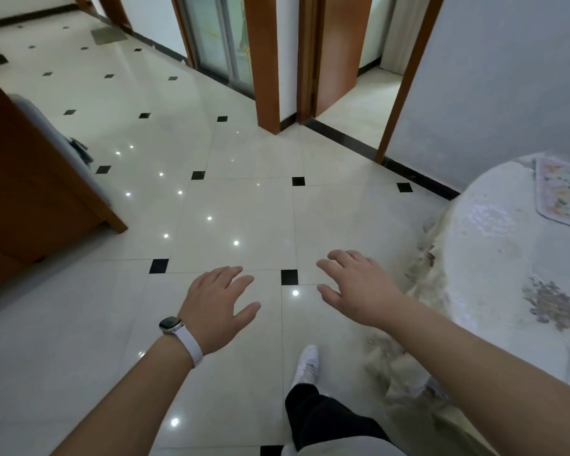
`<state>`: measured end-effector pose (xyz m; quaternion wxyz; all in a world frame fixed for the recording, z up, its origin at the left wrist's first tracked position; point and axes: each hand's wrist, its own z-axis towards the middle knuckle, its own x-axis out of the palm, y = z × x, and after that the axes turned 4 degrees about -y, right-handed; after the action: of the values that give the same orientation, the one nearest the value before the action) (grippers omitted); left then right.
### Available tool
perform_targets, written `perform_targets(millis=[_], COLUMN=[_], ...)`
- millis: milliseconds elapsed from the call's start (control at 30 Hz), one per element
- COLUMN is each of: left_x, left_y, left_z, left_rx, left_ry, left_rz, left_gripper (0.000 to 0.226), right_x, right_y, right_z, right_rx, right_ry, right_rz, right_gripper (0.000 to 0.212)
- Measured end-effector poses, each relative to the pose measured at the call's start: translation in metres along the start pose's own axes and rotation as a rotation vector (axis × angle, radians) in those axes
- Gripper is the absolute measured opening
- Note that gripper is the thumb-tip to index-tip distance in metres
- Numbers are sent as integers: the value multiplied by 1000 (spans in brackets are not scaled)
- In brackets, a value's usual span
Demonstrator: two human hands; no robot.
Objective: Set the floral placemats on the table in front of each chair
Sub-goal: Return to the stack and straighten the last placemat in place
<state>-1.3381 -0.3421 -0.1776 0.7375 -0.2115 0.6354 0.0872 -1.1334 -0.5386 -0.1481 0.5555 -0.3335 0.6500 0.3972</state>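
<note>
Both hands (pixel 218 301) spread, empty.

Round table under a white embroidered cloth (pixel 494 258) at right, rectangular floral placemat (pixel 561 195) on its far side, brown wooden cabinet (pixel 30 192) well left of table

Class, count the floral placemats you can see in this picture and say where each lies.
1: a floral placemat lies on the table at the right edge, partly cut off; others may be out of view.
</note>
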Motion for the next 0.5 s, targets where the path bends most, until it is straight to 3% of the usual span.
perform_targets(millis=[300, 500], left_x=[13, 2], left_y=[40, 25], left_z=[156, 258], left_rx=[15, 47], left_ry=[59, -44], left_rz=[69, 16], left_gripper=[52, 52], right_x=[2, -34], right_y=[-74, -133], right_z=[138, 204], right_rx=[53, 97], right_ry=[52, -7], right_rz=[101, 67], right_gripper=[49, 49])
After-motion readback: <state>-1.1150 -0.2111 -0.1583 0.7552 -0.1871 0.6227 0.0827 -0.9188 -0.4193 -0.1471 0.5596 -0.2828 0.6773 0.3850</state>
